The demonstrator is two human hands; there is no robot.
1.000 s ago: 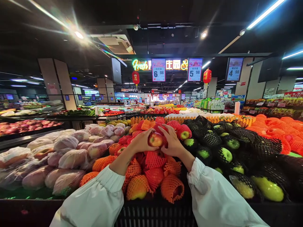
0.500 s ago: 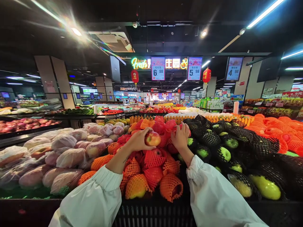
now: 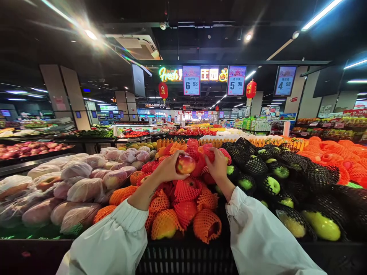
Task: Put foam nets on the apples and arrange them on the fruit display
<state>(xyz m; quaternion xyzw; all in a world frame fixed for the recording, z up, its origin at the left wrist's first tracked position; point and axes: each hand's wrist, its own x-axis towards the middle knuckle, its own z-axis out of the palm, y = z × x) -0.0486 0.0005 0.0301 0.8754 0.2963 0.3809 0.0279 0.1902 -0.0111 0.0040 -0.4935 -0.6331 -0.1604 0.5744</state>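
Observation:
A bare red-and-yellow apple sits in the grasp of my left hand, its fingers wrapped round the fruit's left side. To the right, my right hand pinches a red foam net sleeve, just above and right of the apple. Both hands hover over a heap of apples in red and orange foam nets. In front of them lie a red-netted apple and, lower down, an orange-netted apple. An orange net at the front right has a dark opening.
Fruit in thin clear bags is piled on the left. Green apples in black nets fill the right side, with orange-netted fruit beyond. A black slatted crate wall borders the front. Price screens hang overhead.
My right hand has shifted slightly left, and the red net in its fingers shows more clearly. The apple in my left hand has risen a little and turned slightly.

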